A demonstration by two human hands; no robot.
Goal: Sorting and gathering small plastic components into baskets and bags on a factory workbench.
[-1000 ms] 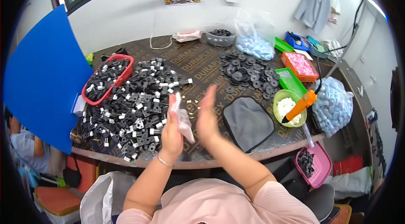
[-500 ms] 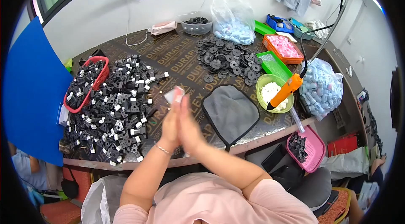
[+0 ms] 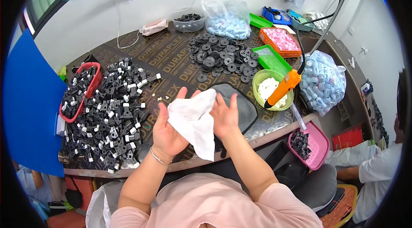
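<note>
A thin white wipe (image 3: 195, 125) is spread out between my hands, one corner hanging toward me. It lies across the palm and fingers of my left hand (image 3: 171, 131), which is turned up with the thumb stretched out. My right hand (image 3: 225, 116) has its fingers spread beside the wipe's right edge; whether its fingertips touch the cloth I cannot tell. Below and behind my right hand lies a dark grey mesh pad (image 3: 240, 103) on the table.
Black-and-white parts (image 3: 118, 116) are heaped at left beside a red basket (image 3: 95, 84). Black discs (image 3: 219, 56) lie farther back. An orange electric screwdriver (image 3: 283, 88) hangs over a green bowl (image 3: 289, 102). At right are bagged blue parts (image 3: 324, 82) and another person's arm (image 3: 349, 173).
My palms were pressed together with the wipe bunched between them. Now they are apart and turned up, with the wipe unfolded. The view has shifted slightly, and the person at right shows more.
</note>
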